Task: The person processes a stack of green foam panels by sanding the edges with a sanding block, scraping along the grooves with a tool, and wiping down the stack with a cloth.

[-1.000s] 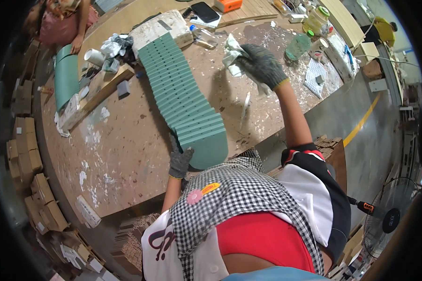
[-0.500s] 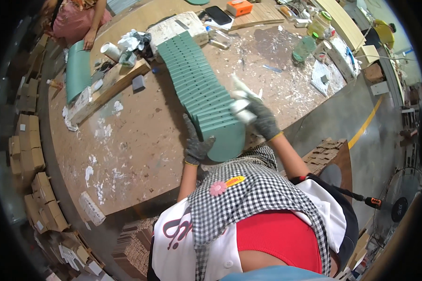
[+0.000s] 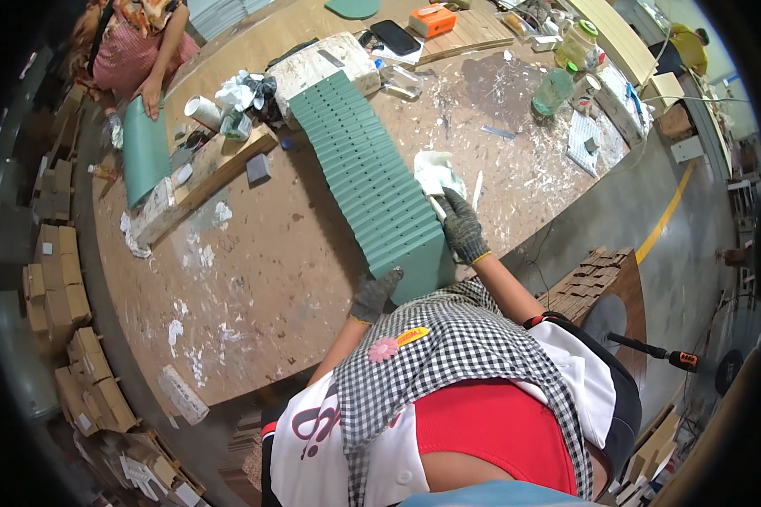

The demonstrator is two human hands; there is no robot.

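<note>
A long row of overlapping green panels (image 3: 359, 160) with small dark holes runs away from me across the workbench. My left hand (image 3: 375, 296), in a grey glove, grips the nearest panel at its left corner, thumb on top and fingers mostly hidden. In my right hand (image 3: 462, 224), also gloved, is a bunched white cloth (image 3: 438, 171), closed in the fingers and pressed along the right edges of the panels. Just beside that hand is a thin white stick (image 3: 479, 190); whether it is held or lies on the bench, I cannot tell.
A white-smeared block (image 3: 323, 66) stands at the row's far end. Left of it are a wooden beam (image 3: 228, 169), crumpled plastic and a cup. A phone (image 3: 395, 36), an orange box (image 3: 432, 22) and jars (image 3: 553, 91) sit farther back. Another person's hand (image 3: 150, 95) touches a curved green sheet.
My right hand has come down with the cloth onto the panels' right edges. My left hand has shifted toward me, its extended finger no longer showing along the left side. The row looks straighter.
</note>
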